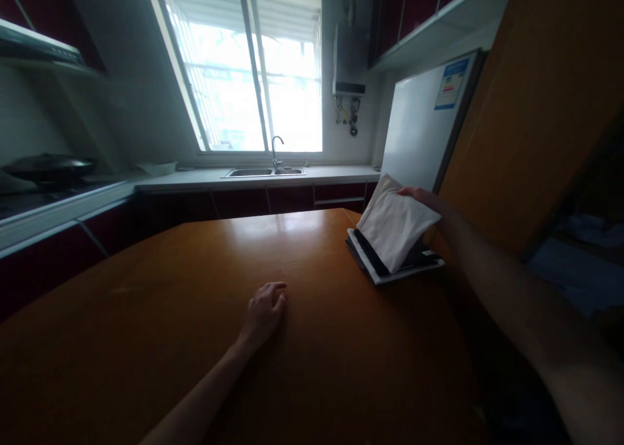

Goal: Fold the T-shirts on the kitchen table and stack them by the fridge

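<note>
In the head view, my right hand (418, 195) grips the upper edge of a white folded cloth (396, 219). The cloth is tilted up, with its lower edge down at a stack of flat dark and white things (371, 253) on the right side of the table; what kind they are is too dim to tell. My left hand (264, 310) rests on the brown wooden table (170, 315), fingers loosely bent, thumb apart, nothing in it.
Behind the table runs a counter with a double sink (251, 172) and a tap (275, 149). A wok (49, 167) sits on the stove at left. A white refrigerator (419, 127) and a wooden panel (531, 107) stand at right.
</note>
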Demonstrator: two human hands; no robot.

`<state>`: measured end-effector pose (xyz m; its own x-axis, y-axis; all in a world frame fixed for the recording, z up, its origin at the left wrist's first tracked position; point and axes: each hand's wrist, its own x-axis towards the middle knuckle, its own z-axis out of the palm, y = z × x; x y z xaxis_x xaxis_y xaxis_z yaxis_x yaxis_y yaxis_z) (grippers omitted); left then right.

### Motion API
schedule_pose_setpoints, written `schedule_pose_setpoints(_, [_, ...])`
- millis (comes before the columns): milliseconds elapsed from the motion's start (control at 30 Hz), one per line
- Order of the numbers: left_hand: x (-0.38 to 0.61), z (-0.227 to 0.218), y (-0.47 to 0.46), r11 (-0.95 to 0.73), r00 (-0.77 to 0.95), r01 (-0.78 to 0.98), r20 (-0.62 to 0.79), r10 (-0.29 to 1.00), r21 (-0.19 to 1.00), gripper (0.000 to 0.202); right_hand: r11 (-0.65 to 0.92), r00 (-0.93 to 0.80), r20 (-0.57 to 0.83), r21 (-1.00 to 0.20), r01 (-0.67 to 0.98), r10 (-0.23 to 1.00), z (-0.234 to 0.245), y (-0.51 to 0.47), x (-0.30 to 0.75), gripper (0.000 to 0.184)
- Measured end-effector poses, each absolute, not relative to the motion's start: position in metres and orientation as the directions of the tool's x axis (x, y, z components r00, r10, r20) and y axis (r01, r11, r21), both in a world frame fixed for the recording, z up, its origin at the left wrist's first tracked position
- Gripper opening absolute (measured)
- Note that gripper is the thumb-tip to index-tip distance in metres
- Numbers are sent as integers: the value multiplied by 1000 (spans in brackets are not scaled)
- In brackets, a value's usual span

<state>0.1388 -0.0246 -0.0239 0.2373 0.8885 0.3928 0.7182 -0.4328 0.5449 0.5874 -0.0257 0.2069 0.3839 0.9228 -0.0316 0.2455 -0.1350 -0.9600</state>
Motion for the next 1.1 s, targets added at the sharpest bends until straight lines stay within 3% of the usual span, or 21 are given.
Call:
schedule_pose_setpoints(133, [138,-24,-23,-446,268,734,386,883,511,34,-203,429,-128,-970,134,894,179,-18,612,18])
schedule_pose_setpoints(267, [139,-21,-25,-431,271,760,366,890,485,34,-241,367,-211,-970,37,906,155,-10,625,21])
schedule_pose_setpoints(500, [140,-17,-29,-439,292,788,365,884,432,31,-246,281,-248,-968,-43,927,187,14,605,27])
schedule_pose_setpoints(700, [138,-21,-26,-451,299,778,374,878,438,30,-162,205,-160,-987,-4,966,208,23,588,34])
schedule_pose_setpoints(867, [140,-20,-27,-463,313,780,377,872,421,29,-187,231,-191,-982,-39,954,171,18,621,29])
schedule_pose_setpoints(1100, [141,-19,-27,-461,317,791,374,871,403,29,-292,324,-238,-948,127,916,127,4,649,29])
